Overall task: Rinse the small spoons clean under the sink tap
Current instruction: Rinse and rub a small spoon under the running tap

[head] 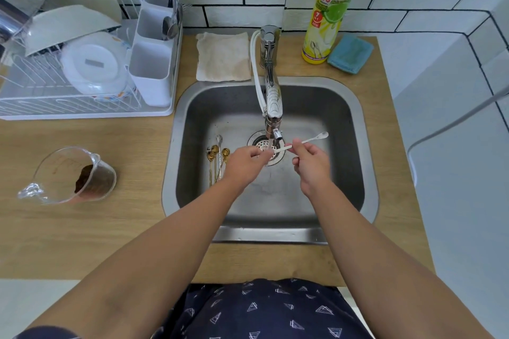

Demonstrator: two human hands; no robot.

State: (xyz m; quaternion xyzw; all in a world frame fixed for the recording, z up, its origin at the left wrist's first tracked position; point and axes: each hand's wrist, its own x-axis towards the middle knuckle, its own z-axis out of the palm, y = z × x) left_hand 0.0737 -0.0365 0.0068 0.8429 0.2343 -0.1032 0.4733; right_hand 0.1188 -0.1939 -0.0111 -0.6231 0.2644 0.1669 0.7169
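Note:
Both hands are over the steel sink [355,146], just below the tap [272,107]. My right hand [309,164] pinches a small silver spoon [311,140] by the middle of its handle, bowl pointing up and right. My left hand [246,164] grips the handle's other end, under the thin stream of water above the drain [256,142]. Several small spoons [216,157], gold ones and a silver one, lie on the sink floor to the left of my left hand.
On the wooden counter left of the sink lies a tipped glass measuring jug [71,176] with brown residue. A dish rack [91,69] with plates and a cutlery holder stands at the back left. Behind the sink are a cloth [223,56], a dish soap bottle [332,8] and a blue sponge [349,53].

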